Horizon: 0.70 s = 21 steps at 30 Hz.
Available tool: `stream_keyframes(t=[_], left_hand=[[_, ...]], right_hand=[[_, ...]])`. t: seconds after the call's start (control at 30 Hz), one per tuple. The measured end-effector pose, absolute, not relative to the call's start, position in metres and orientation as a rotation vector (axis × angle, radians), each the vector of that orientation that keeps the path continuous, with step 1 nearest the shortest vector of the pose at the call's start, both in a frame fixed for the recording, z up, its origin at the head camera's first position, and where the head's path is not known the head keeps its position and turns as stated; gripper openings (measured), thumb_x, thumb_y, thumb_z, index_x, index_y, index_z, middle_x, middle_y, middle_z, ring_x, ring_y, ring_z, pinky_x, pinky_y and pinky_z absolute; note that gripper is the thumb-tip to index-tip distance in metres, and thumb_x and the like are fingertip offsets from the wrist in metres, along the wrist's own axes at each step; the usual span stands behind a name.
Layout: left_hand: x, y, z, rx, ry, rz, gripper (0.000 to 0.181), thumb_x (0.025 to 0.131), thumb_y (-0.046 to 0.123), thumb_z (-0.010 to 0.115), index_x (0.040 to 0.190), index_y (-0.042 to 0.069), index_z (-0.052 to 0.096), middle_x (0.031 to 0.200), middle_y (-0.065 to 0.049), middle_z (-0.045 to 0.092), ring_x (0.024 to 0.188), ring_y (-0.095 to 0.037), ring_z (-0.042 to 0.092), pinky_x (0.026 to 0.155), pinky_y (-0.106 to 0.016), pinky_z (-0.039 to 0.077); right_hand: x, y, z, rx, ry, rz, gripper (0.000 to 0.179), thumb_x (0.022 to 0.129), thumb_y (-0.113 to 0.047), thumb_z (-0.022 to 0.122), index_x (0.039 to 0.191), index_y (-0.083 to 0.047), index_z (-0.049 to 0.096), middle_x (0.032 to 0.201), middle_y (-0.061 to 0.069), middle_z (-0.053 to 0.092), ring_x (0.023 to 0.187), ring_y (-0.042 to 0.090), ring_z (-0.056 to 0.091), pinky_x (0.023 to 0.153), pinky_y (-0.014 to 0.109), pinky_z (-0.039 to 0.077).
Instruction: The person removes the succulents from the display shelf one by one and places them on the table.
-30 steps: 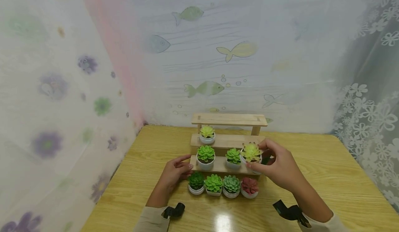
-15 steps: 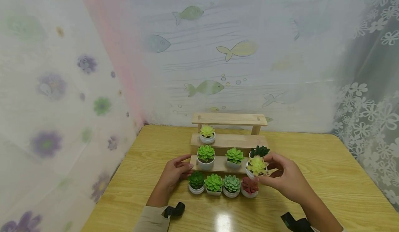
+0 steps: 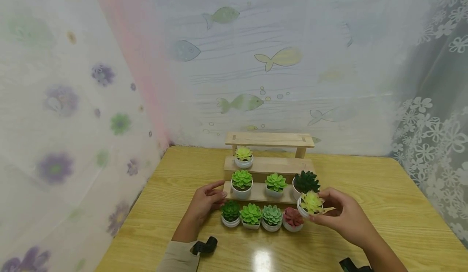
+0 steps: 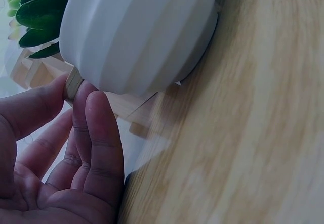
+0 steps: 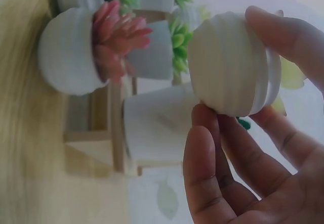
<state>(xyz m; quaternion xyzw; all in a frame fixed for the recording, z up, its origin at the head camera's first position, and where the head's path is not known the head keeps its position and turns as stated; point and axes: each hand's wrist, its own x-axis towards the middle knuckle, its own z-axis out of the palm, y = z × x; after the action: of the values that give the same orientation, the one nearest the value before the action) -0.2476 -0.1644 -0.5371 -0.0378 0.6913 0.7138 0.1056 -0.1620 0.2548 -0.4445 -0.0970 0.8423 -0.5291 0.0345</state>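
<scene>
Right hand (image 3: pixel 347 218): holds the yellow succulent (image 3: pixel 310 204) by its white pot (image 5: pixel 230 64).
Left hand (image 3: pixel 204 201): pinches the left end of the lowest wooden shelf (image 3: pixel 256 193).
Yellow succulent: in the air, in front of the dark green plant (image 3: pixel 306 181).
Front row: four potted plants (image 3: pixel 251 215) on the counter (image 3: pixel 365 182).

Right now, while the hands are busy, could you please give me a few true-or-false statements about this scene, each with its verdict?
1. The right hand holds a potted yellow succulent. True.
2. The left hand holds a pot. False: it pinches the edge of the wooden stand.
3. Four potted succulents stand in a row on the table. True.
4. The red succulent is at that row's left end. False: it is at the right end.
5. The lowest shelf bears three succulents. True.
</scene>
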Motion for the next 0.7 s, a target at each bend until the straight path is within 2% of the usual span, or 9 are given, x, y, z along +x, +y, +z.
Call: stream_keyframes(t=[0.23, 0.47, 0.7], left_hand=[[-0.247, -0.165, -0.535, -0.123, 2.037, 2.102, 0.054, 0.093, 0.012, 0.078, 0.145, 0.012, 0.062, 0.106, -0.007, 0.078, 0.083, -0.016, 0.076, 0.070, -0.030, 0.062], [-0.247, -0.163, -0.533, -0.114, 2.050, 2.101, 0.053, 0.094, 0.010, 0.077, 0.144, 0.010, 0.062, 0.105, -0.008, 0.077, 0.081, -0.016, 0.076, 0.070, -0.029, 0.062], [-0.245, -0.161, -0.531, -0.121, 2.046, 2.104, 0.053, 0.094, 0.010, 0.077, 0.145, 0.009, 0.061, 0.104, -0.008, 0.077, 0.081, -0.016, 0.075, 0.070, -0.030, 0.062]], right_hand=[[-0.162, 0.266, -0.454, -0.196, 2.540, -1.594, 0.053, 0.085, -0.029, 0.087, 0.128, -0.008, 0.064, 0.121, 0.014, 0.067, 0.099, 0.020, 0.071, 0.076, 0.031, 0.062], [-0.163, 0.276, -0.467, -0.084, 2.523, -1.527, 0.059, 0.084, -0.029, 0.088, 0.131, -0.005, 0.063, 0.125, 0.014, 0.068, 0.103, 0.020, 0.070, 0.077, 0.030, 0.061], [-0.168, 0.283, -0.485, -0.075, 2.510, -1.515, 0.060, 0.085, -0.028, 0.088, 0.132, -0.002, 0.063, 0.127, 0.015, 0.068, 0.106, 0.022, 0.070, 0.078, 0.029, 0.061]])
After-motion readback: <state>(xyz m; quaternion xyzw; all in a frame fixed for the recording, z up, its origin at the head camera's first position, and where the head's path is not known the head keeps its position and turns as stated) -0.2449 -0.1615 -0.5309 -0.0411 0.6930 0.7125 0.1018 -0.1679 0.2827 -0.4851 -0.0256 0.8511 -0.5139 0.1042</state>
